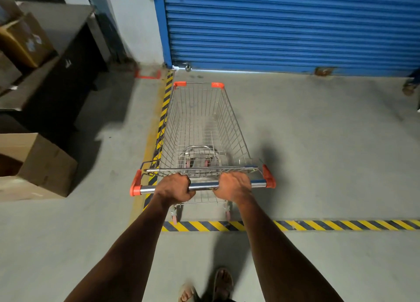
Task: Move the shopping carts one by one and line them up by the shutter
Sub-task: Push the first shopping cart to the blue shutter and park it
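A wire shopping cart (236, 129) with orange corner caps stands in front of me, its nose pointing at the blue roller shutter (291, 24). My left hand (176, 187) grips the chrome handle bar (203, 186) left of centre. My right hand (231, 184) grips the same bar right of centre. The basket is empty. The cart's front end sits a short way from the shutter's bottom edge, just right of a yellow-and-black floor stripe (164, 111). Its rear wheels are just beyond a second striped line (341, 225) that crosses the floor.
Cardboard boxes (38, 163) and a dark cabinet (68, 58) stand along the left side. A grey wall (136, 22) meets the shutter frame at the left. A wheel of something (409, 88) shows at the far right edge. Grey concrete floor (329, 142) spreads right of the cart.
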### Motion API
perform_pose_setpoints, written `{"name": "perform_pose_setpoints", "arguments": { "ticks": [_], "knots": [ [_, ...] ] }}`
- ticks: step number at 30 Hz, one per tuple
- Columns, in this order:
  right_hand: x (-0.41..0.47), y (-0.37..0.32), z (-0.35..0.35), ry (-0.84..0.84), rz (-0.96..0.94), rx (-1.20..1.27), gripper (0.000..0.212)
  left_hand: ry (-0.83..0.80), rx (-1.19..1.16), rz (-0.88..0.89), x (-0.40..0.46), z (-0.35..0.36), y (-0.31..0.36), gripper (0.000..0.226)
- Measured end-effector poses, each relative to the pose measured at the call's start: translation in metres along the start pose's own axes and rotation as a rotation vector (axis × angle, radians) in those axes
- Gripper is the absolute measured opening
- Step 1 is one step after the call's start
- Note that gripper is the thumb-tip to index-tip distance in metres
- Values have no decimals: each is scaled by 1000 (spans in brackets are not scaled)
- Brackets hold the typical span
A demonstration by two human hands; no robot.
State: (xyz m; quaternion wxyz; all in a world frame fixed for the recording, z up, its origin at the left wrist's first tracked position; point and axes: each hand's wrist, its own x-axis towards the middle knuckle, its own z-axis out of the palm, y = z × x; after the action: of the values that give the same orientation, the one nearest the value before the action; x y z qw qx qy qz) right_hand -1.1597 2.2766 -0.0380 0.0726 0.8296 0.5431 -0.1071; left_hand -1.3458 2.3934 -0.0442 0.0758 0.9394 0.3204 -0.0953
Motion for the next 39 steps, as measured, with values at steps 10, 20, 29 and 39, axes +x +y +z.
{"name": "perform_pose_setpoints", "arguments": {
  "ticks": [10, 20, 29, 39],
  "knots": [
    [12, -2, -4, -11, 7, 16, 38, 11, -15, 0, 11, -4, -11, 46],
    [15, -10, -4, -17, 29, 39, 36, 0, 46, 12, 18, -5, -21, 41],
    [15, -4, -6, -13, 1, 31, 38, -26, 21, 4, 19, -10, -15, 38],
    [7, 5, -8, -61, -62, 124, 40, -76, -105, 38, 21, -15, -13, 44]
  ]
}}
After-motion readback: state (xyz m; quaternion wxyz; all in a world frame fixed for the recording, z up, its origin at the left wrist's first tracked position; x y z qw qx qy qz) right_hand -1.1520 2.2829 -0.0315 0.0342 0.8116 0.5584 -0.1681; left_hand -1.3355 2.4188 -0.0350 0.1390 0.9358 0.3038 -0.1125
